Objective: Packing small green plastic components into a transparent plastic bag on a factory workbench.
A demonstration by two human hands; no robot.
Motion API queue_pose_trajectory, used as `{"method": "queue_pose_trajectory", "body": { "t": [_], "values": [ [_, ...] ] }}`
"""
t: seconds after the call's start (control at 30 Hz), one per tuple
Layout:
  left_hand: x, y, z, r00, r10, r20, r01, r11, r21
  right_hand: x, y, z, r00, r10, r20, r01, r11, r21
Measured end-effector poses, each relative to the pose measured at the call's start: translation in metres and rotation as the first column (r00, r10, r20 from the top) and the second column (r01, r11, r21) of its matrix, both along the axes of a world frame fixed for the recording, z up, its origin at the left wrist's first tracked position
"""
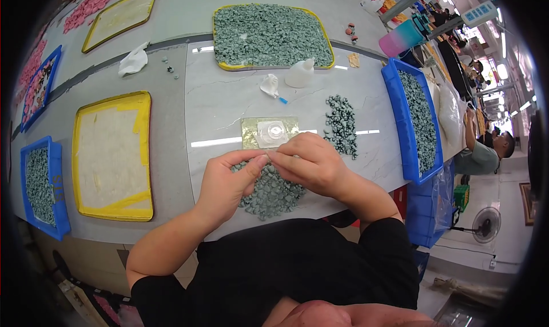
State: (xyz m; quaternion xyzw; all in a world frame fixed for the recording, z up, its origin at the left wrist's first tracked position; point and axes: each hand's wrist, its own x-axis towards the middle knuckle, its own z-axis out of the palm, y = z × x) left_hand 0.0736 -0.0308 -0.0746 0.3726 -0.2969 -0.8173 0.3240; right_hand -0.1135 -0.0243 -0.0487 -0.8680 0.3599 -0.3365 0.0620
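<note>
My left hand (229, 178) and my right hand (311, 162) meet fingertip to fingertip above the near part of the table. Both are closed in a pinch, and what lies between the fingers is too small to make out. Beneath them spreads a heap of small grey-green pieces (271, 196), partly hidden by the hands. Just beyond my fingers lies a greenish square plate (250, 127), carrying a white square with a clear round piece (274, 131). Right of it is a group of darker, shiny green pieces (341, 124).
A white squeeze bottle (300, 74) stands beside a crumpled tissue (269, 86). Farther back, a yellow-rimmed tray (330, 48) holds many grey-green pieces. Blue bins (407, 155) (59, 184) flank the table. At left is a pale yellow-edged tray (111, 161). Someone sits at far right.
</note>
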Motion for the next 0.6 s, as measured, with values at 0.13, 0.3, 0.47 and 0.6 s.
{"method": "queue_pose_trajectory", "body": {
  "t": [0.13,0.3,0.47,0.6],
  "values": [
    [0.006,-0.005,0.001,0.990,-0.003,-0.141,0.023,0.989,0.145,-0.017,-0.006,0.002,0.997,-0.044,-0.065,0.039,0.997,-0.070],
    [0.009,-0.008,0.000,0.990,0.022,-0.140,-0.004,0.992,0.125,-0.028,-0.013,0.001,0.968,-0.119,-0.221,0.080,0.981,-0.177],
    [0.010,-0.012,-0.002,0.986,0.112,-0.121,-0.093,0.984,0.153,-0.027,-0.018,-0.008,0.960,-0.066,-0.271,0.008,0.978,-0.209],
    [0.012,-0.015,-0.007,0.987,0.115,-0.109,-0.094,0.979,0.181,-0.026,-0.020,-0.012,0.953,-0.051,-0.300,-0.009,0.980,-0.196]
  ]
}}
